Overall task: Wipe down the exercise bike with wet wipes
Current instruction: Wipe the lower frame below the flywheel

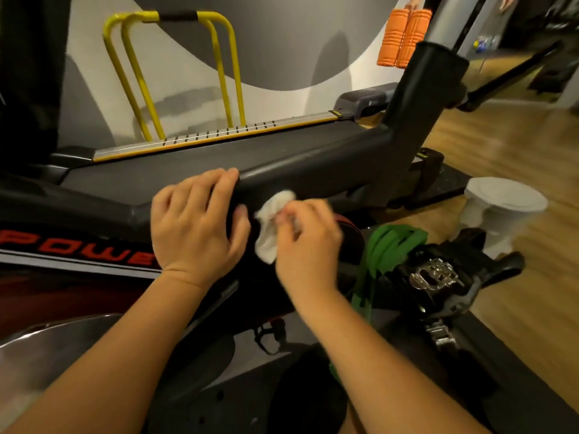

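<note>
We're in a gym: an exercise bike [313, 170] up front, a treadmill [163, 170] with yellow rails [138, 73] just behind it, orange foam rollers [401, 39] beyond, a green resistance band [388, 245] draped on it, and wood floor [501, 151] alongside.

My two hands are showing in the head view, the left hand [194, 223] and the right hand [308, 242], both bare. My forearms are showing bare too, the left forearm [103, 355] and the right forearm [360, 349], uncovered from the wrists to the lower edge of the view. The thumbnail on my left hand is looking short. A fine crease is crossing my left wrist. My right hand is blurring, hiding its finer details.
</note>
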